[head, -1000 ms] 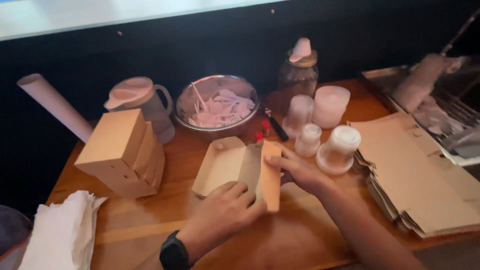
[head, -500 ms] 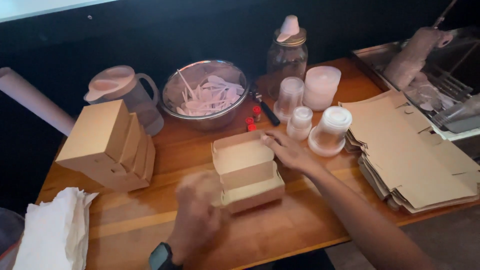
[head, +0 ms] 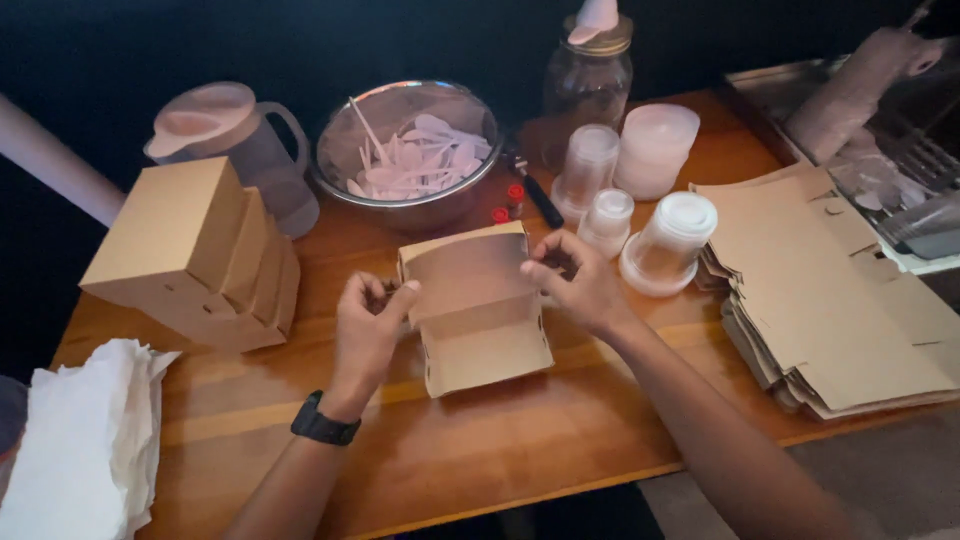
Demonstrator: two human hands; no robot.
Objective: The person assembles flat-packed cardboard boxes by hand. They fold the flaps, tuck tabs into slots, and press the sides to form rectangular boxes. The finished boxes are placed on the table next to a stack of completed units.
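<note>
Item: one brown cardboard box [head: 478, 310], partly folded, open side toward the viewer, resting near the middle of a wooden table [head: 480, 450]; all positions below are given relative to this box. Left hand [head: 365, 330]: at the box's left edge, thumb and fingers pinched on the left side wall, a black watch [head: 325, 425] on the wrist. Right hand [head: 580, 285]: at the box's upper right corner, fingers closed on the raised back flap and right wall. Left of the box: a stack of finished cardboard boxes [head: 195, 255], nested and tilted, set apart from it. Lower left, well away: a pile of white paper napkins [head: 85, 440] at the table edge. Behind the box: a metal bowl [head: 410, 155] holding white plastic spoons; left of that bowl, a clear pitcher [head: 235, 145] with a pale lid. Behind and to the right: a glass jar [head: 588, 75] with a metal lid; in front of it a stack of clear plastic cups [head: 587, 165], a stack of translucent lids [head: 655, 148], a small lidded cup [head: 607, 220] and a larger lidded tub [head: 670, 240], the last two just beside the right hand. Between bowl and cups: a dark-handled tool [head: 532, 192] and small red caps [head: 507, 202]. Right of the box, well apart: a stack of flat unfolded cardboard blanks [head: 830, 300]. Far upper right: a metal tray [head: 880, 130] with indistinct contents.
</note>
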